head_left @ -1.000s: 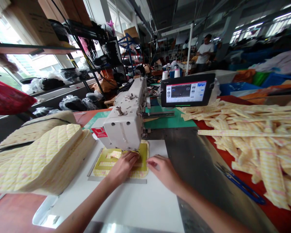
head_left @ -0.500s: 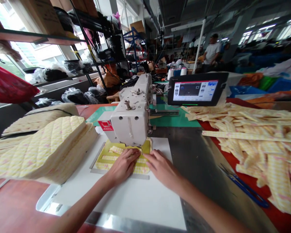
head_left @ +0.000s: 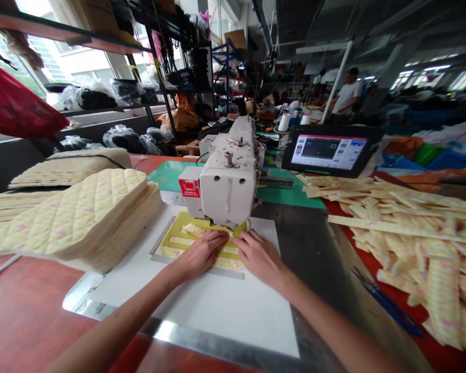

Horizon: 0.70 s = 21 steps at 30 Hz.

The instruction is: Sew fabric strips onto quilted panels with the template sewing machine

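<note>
A cream sewing machine head [head_left: 227, 184] stands over a yellow slotted sewing template [head_left: 182, 220] that holds pale yellow quilted fabric [head_left: 221, 264]. My left hand [head_left: 202, 254] lies flat on the fabric, just in front of the needle area. My right hand [head_left: 258, 257] rests beside it on the template's right part, its fingertips near the machine. Neither hand closes around anything. The machine head hides the template's far edge and the needle.
A tall stack of quilted pads [head_left: 70, 217] stands to the left. Quilted strips [head_left: 411, 243] cover the red table on the right, with blue-handled scissors [head_left: 388, 305] beside them. A touchscreen [head_left: 328, 151] and thread cones [head_left: 283, 123] stand behind. A co-worker [head_left: 347, 96] stands far back.
My right hand has moved left from beside the template onto it, next to my left hand. The whole scene has shifted in view as my head turned.
</note>
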Tool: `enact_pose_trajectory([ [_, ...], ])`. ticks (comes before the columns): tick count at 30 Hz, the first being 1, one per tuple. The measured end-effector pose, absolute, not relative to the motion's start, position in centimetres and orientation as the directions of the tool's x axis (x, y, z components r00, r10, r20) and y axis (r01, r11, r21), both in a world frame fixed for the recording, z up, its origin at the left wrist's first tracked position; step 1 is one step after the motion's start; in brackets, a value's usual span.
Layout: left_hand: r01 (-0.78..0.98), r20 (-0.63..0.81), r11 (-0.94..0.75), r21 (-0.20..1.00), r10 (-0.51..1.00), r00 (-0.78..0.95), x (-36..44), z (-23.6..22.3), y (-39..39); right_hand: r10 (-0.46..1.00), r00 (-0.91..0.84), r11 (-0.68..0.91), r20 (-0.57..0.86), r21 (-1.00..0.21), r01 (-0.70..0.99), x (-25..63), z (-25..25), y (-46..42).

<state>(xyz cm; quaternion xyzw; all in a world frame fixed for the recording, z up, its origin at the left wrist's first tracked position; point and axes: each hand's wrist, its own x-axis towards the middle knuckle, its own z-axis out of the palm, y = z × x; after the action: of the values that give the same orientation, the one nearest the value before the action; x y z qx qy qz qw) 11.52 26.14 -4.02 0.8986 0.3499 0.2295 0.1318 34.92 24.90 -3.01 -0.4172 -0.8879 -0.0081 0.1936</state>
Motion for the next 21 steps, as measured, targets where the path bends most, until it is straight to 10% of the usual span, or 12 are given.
enact_pose_trajectory([
  [6, 0.669, 0.335, -0.698, 0.254, 0.713, 0.616, 11.3, -3.5, 25.3, 0.743, -0.557, 0.655, 0.371, -0.230, 0.719, 35.2, -3.5, 25.0],
  [21, 0.555, 0.468, -0.668, 0.495, 0.743, 0.478, 13.1, -3.7, 26.9, 0.731, -0.543, 0.665, 0.414, -0.251, 0.703, 37.5, -4.2, 25.7],
])
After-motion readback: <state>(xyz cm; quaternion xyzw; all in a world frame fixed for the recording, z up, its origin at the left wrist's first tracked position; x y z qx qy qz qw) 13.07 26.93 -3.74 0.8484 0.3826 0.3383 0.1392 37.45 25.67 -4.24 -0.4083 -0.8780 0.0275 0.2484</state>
